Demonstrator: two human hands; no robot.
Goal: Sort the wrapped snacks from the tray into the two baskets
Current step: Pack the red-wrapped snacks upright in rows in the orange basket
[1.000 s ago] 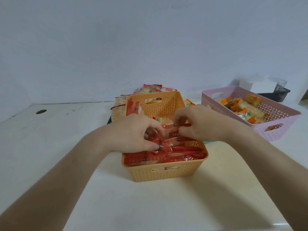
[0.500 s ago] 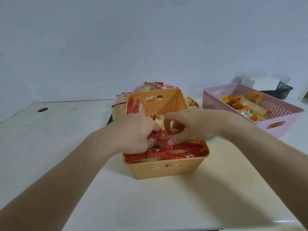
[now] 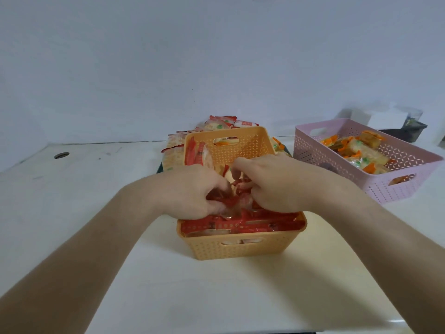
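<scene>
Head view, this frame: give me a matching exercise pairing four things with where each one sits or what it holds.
Things:
1. orange basket
2. pink basket
3. tray
4. dark bin

Descriptions:
A. behind the pink basket, by the wall
B. mostly hidden behind the orange basket, piled with wrapped snacks
C. to the right, holding orange-wrapped snacks
D. in the middle, holding red-wrapped snacks, both hands over it

Pairs: 1-D, 2-C, 3-B, 4-A

The left hand and right hand are both closed on red-wrapped snacks in the orange basket.
</scene>
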